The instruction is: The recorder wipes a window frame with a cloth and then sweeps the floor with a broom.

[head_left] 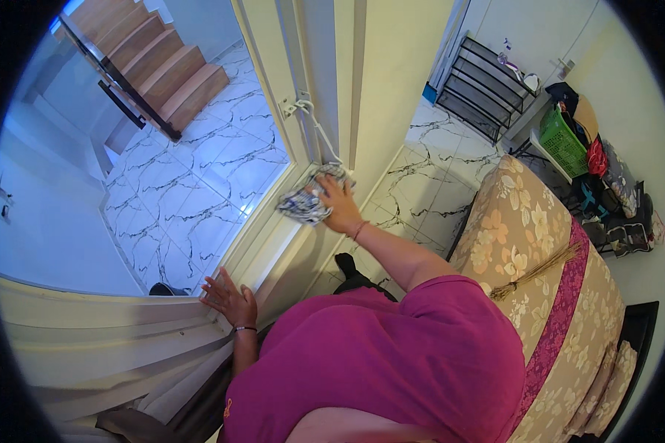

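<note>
Left hand flat on the sill, right hand pressing a cloth to the window frame.

Left to right: wooden stairs [171,68] show through the glass at upper left, over marble-pattern floor tiles [192,184]. Your left hand [229,299] lies open, fingers spread, palm down on the cream window sill [111,325], holding nothing. Your right hand [338,205] is closed over a crumpled blue-and-white cloth [304,201], pushed against the lower part of the white window frame [303,88], just below a white cord [319,127] hanging from a latch. Cloth sits between hand and frame, touching both. Further right: floral-covered sofa [539,244] with a small straw broom [533,273] lying on it, black wire rack [488,85] and green basket [561,140] against the far wall.
</note>
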The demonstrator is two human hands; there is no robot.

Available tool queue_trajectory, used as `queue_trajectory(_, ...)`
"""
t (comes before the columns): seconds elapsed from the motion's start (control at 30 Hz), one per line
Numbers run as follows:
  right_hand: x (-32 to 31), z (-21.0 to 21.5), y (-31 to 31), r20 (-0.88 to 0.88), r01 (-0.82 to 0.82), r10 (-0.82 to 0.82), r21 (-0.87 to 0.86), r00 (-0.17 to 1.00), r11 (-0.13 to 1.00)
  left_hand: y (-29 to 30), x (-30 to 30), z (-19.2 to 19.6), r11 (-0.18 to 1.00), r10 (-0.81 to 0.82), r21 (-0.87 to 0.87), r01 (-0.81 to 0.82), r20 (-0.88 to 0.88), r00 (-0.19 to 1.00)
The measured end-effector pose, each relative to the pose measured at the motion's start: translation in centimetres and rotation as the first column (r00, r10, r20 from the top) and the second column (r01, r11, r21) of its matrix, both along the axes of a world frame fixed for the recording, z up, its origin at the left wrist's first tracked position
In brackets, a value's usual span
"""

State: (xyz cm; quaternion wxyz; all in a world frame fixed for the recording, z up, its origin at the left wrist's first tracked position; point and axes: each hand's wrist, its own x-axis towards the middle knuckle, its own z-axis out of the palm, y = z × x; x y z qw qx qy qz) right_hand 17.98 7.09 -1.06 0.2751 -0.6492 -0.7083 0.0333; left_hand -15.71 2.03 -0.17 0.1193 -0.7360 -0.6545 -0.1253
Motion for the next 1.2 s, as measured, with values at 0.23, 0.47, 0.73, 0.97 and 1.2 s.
queue_trajectory(0.23, -9.8, 1.4, -6.1, 0.022, -0.455, 0.463, -0.148, 0.886, 0.878, -0.1, 0.3, 0.3, 1.0, 0.004, 0.017, -0.003, -0.037, 0.999)
queue_trajectory(0.47, -1.5, -0.8, -1.5, 0.082, -0.182, 0.178, 0.054, 0.981, 0.982, 0.0, 0.1, 0.3, 1.0, 0.01, -0.024, -0.009, 0.037, 0.999)
queue_trajectory(0.73, -4.1, 1.0, -1.5, 0.042, -0.202, 0.207, -0.093, 0.977, 0.975, 0.1, 0.0, -0.2, 0.999, 0.008, 0.032, -0.007, -0.021, 1.0)
queue_trajectory(0.97, -6.3, 0.8, -2.4, 0.006, -0.62, 0.621, -0.015, 0.784, 0.784, -0.2, 0.3, 0.4, 0.999, 0.045, -0.017, -0.044, 0.006, 0.999)
queue_trajectory(1.2, 4.1, 2.2, 1.3, 0.012, -0.374, 0.374, 0.026, 0.927, 0.927, -0.5, 0.3, 0.1, 0.995, 0.08, 0.07, -0.075, -0.065, 0.995)
